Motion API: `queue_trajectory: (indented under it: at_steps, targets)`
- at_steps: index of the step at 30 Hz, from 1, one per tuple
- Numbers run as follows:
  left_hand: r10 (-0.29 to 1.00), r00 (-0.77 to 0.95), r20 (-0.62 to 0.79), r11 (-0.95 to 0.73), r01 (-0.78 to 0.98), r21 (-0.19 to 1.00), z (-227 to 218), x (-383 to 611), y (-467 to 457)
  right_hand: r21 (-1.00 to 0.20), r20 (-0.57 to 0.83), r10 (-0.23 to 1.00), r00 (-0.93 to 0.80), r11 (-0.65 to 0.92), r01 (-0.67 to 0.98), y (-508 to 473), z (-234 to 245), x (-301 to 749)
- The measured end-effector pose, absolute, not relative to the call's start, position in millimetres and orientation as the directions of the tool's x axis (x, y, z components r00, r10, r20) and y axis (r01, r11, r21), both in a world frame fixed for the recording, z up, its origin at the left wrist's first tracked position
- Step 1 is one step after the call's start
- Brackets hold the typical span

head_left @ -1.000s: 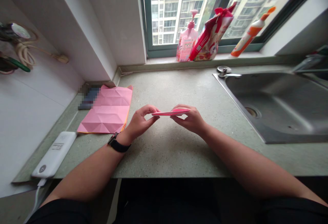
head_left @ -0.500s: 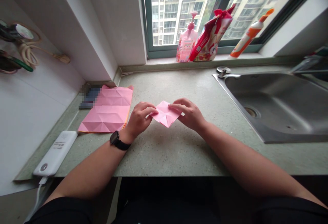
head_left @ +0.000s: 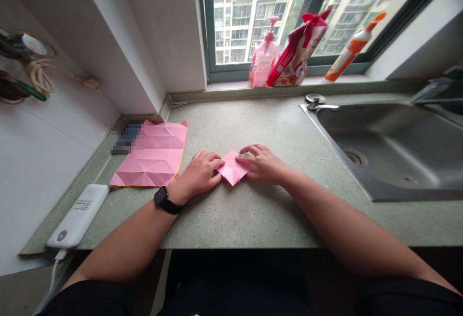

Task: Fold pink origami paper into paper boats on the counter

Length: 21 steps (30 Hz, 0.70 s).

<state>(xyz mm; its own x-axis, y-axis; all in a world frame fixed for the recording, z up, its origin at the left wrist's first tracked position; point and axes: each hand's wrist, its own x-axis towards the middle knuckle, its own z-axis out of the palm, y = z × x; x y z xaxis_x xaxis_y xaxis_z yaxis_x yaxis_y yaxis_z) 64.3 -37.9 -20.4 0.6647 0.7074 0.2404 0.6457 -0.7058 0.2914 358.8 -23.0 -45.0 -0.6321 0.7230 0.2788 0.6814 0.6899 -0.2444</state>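
Note:
A small piece of folded pink paper, diamond-shaped with one corner toward me, is between my hands just over the counter. My left hand pinches its left corner, thumb below and fingers on top. On the opposite side, my right hand grips the right part, its index finger lying across the upper face. Creases run over the paper's face. Whether its underside touches the counter I cannot tell. To the left lies a larger creased pink sheet on top of other paper with an orange edge.
A white power bank with a cable lies at the counter's left edge. On the right is a steel sink. A pink pump bottle, a red bag and an orange-white bottle stand on the windowsill.
Both hands have lowered slightly toward the counter with the folded pink paper. The paper has turned a little and sits nearer to me.

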Motion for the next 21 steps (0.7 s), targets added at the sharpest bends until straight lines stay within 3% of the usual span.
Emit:
queue_trajectory:
  at_steps: [5, 10, 21]
  targets:
    - [0.696, 0.684, 0.221, -0.718, 0.652, 0.242, -16, 66, -42, -0.254, 0.311, 0.670, -0.674, 0.742, 0.621, -24, -37, 361]
    - [0.688, 0.693, 0.215, -0.725, 0.644, 0.245, -16, 66, -43, -0.271, 0.241, 0.649, -0.722, 0.759, 0.592, -25, -32, 358]
    - [0.666, 0.687, 0.292, -0.726, 0.507, 0.464, -13, 69, -46, -0.278, 0.300, 0.686, -0.663, 0.727, 0.628, -30, -28, 353]
